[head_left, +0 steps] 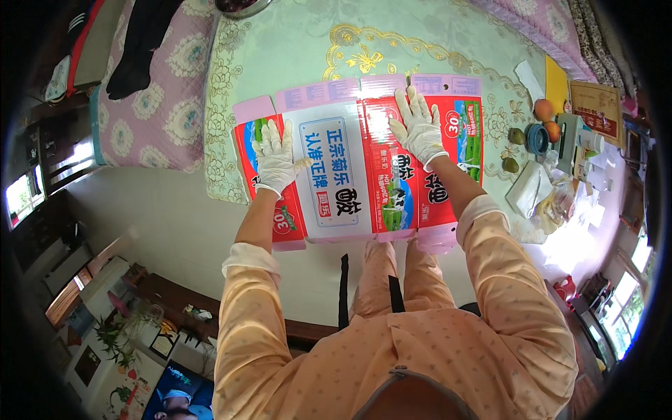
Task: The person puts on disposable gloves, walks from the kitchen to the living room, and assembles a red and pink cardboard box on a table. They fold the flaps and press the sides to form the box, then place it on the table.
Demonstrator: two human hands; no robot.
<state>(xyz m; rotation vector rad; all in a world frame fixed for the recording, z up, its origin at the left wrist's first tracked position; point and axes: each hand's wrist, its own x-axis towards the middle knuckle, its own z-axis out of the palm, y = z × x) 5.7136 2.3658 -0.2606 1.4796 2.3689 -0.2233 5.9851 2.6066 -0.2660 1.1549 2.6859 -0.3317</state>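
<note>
A cardboard carton (332,178), opened out flat, lies across the near part of the table. Its panels are red and white with blue and black print, and pink flaps run along its edges. My left hand (278,155), in a white glove, rests palm down on the left side with fingers spread. Farther right and slightly higher, my right hand (421,129) wears a matching glove and presses flat on a red panel, its fingertips near the far flaps. Neither hand grips anything. The near edge of the carton hangs close to my legs.
The table wears a pale green cloth (294,52) with gold patterns. To the right stand peaches (544,109), a teal tape roll (537,138), green fruit (510,164), a napkin pack (530,189) and a brown box (596,112). A padded pink seat (157,105) lies left.
</note>
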